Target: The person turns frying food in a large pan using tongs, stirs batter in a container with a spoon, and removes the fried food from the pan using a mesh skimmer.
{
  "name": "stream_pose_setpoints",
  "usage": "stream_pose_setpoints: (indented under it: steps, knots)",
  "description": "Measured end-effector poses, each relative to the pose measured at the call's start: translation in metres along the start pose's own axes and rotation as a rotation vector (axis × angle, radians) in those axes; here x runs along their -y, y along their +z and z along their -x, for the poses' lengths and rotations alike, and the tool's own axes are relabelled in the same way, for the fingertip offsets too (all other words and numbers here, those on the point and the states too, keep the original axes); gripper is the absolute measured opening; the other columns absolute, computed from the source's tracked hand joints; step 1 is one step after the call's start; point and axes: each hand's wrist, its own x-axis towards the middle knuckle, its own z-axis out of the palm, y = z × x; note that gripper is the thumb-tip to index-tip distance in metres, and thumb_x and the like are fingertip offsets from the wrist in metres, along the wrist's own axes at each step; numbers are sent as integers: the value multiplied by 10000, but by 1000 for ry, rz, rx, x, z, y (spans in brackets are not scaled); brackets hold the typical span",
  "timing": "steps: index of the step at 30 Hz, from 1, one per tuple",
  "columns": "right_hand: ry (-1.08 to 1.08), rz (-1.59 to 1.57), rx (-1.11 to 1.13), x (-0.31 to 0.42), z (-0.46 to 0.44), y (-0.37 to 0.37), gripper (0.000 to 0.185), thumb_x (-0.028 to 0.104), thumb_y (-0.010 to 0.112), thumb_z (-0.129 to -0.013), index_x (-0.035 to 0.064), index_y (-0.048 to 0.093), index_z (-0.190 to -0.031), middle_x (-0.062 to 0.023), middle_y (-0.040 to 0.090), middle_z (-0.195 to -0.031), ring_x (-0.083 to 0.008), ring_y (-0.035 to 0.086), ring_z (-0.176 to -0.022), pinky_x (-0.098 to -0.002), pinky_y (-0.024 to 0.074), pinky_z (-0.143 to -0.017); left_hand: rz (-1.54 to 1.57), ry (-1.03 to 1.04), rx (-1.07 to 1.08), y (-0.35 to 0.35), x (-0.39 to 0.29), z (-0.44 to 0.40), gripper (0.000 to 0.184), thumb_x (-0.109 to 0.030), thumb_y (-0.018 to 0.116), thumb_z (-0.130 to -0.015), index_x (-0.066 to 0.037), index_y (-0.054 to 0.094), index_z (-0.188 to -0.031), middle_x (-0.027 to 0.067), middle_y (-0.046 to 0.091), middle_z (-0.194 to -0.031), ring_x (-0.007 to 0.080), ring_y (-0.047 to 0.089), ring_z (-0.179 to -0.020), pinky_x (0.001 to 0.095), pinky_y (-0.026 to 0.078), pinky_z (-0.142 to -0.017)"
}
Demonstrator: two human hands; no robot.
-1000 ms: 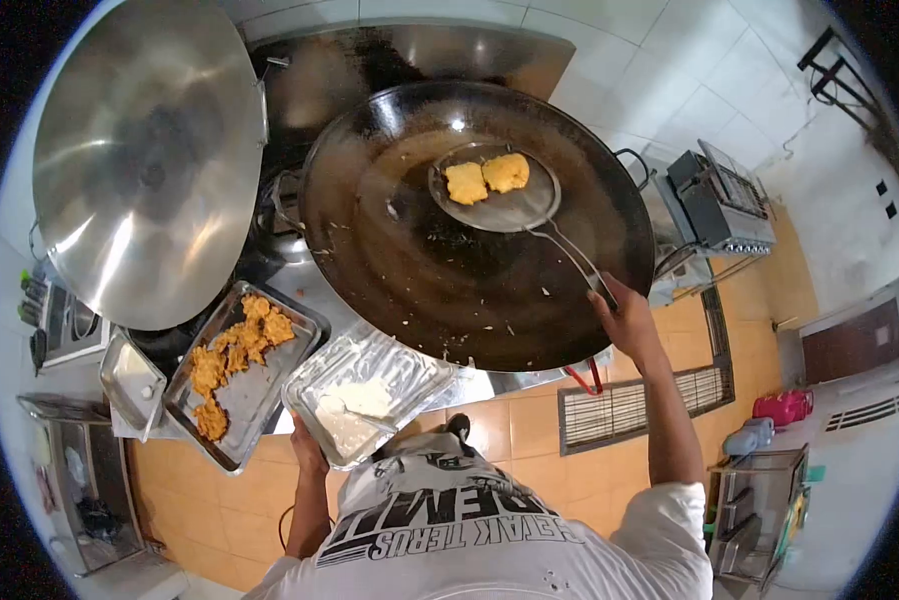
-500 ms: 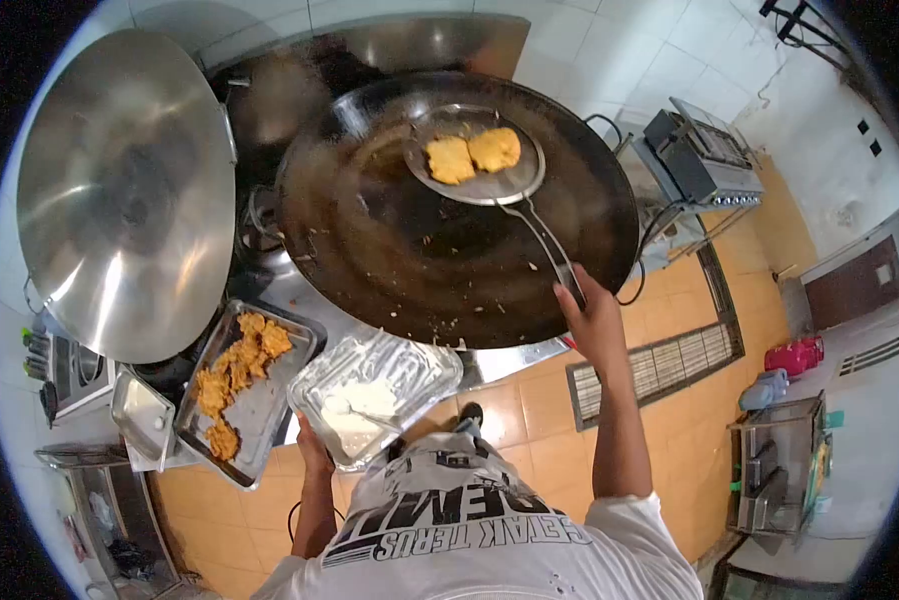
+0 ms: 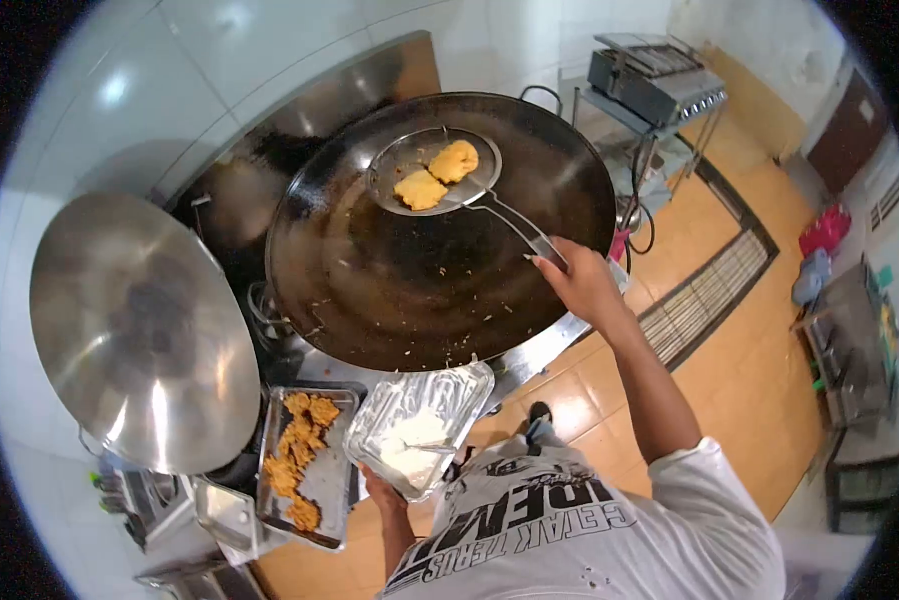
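**Two golden-yellow fried pieces (image 3: 420, 190) sat in a round, long-handled metal skimmer (image 3: 407, 160)**

Far left: big round silver metal dish (image 3: 144, 335). Next, rectangular steel tray (image 3: 331, 490) with lumpy orange-brown fried chunks (image 3: 297, 455). Bare left hand (image 3: 382, 492) was at the near left edge of a second rectangular steel tray (image 3: 466, 395), which held a white pasty mix (image 3: 414, 450); couldn't tell how its fingers closed. Skimmer was over a broad, round black wok (image 3: 419, 290). Bare right hand (image 3: 581, 280) was wrapped around the skimmer's handle (image 3: 547, 247).
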Motion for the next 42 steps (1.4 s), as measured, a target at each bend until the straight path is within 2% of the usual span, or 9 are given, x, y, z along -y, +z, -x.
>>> stream_pose_setpoints:
  steps: [6,11,15,22,24,27,30,35,42]
  knots:
    - [52,-129,-36,-1,12,-6,310,265,599,-845,-13,596,-984,-231,611,-730,-399,613,-757,-445,456,-637,15,-61,87,20,-19,1,657,-537,317,-940,-30,330,-1357,144,466,-1303,306,492,-1157,425,404,-982]
    - [276,-590,259,0,13,-11,232,153,620,-863,2,552,-1025,45,454,-645,-37,419,-516,-193,342,-458,-44,-108,38,-2,-8,-2,716,-583,338,-914,-24,321,-1361,144,451,-1323,299,485,-1169,424,408,-976]
    - [380,-847,354,9,22,-17,196,183,600,-890,50,481,-972,32,442,-654,-46,420,-483,-187,334,-436,387,-5,531,-12,-2,-19,737,-594,370,-900,-20,321,-1360,143,457,-1310,298,491,-1159,415,413,-971]
    - [381,-1046,380,23,32,0,217,206,577,-903,53,435,-965,11,471,-675,-57,415,-471,-197,326,-425,-85,-53,-5,13,-14,7,767,-614,368,-890,-6,319,-1355,149,462,-1297,303,508,-1137,412,420,-967]
    - [293,-1028,378,32,52,-6,247,202,549,-917,72,437,-1095,11,472,-707,-56,424,-508,-203,331,-436,-153,-11,17,-6,-3,-4,754,-604,366,-896,-7,318,-1354,148,466,-1292,304,508,-1137,417,424,-964]
    - [543,-1215,450,54,82,-29,290,153,500,-935,88,401,-1199,6,459,-718,-65,386,-503,-203,305,-438,-18,44,102,21,-19,9,732,-586,364,-905,-8,318,-1351,149,467,-1289,306,507,-1138,420,424,-963]
    - [345,-1116,463,59,70,-10,253,189,438,-965,85,390,-1190,2,444,-713,-53,365,-487,-190,279,-426,3,43,207,14,-12,11,709,-570,354,-915,-19,307,-1358,144,459,-1300,314,510,-1135,424,426,-965]
    - [437,-1124,427,63,81,-11,132,185,399,-976,83,418,-1058,8,446,-671,-22,289,-435,-167,235,-391,92,54,169,32,-20,15,694,-558,333,-928,-1,320,-1342,151,489,-1262,295,523,-1122,416,451,-941]
    - [431,-1075,463,66,89,11,237,222,381,-984,91,387,-1181,-4,442,-657,-46,338,-459,-191,295,-395,-78,63,43,38,-34,22,684,-552,335,-932,38,408,-1270,152,546,-1187,258,581,-1033,367,484,-887]
